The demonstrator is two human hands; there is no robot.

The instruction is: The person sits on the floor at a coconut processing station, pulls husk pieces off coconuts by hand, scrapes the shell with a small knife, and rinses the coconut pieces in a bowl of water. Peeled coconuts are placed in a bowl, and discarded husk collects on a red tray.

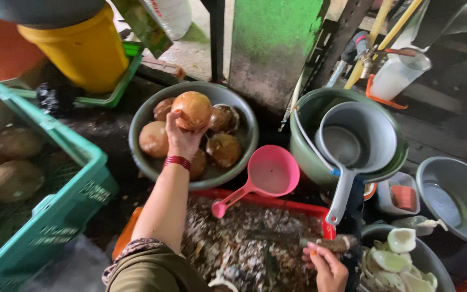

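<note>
— What's the biggest thing down there?

— The green crate [55, 216] of husked coconuts at left, then the grey basin [244, 121] holding more brown ones.

— And the hands?

— The left hand [182, 138] grips a round brown coconut [193, 110], lifted just above the basin. The right hand [328, 267] is clenched on a knife handle [333, 244], over the red tray [277, 201] of shavings.

— Anything smaller?

— A pink scoop [268, 174] lies between basin and tray.

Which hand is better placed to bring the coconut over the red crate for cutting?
The left hand: it already grips the coconut above the grey basin. The right hand is busy with a knife over the red crate.
</note>
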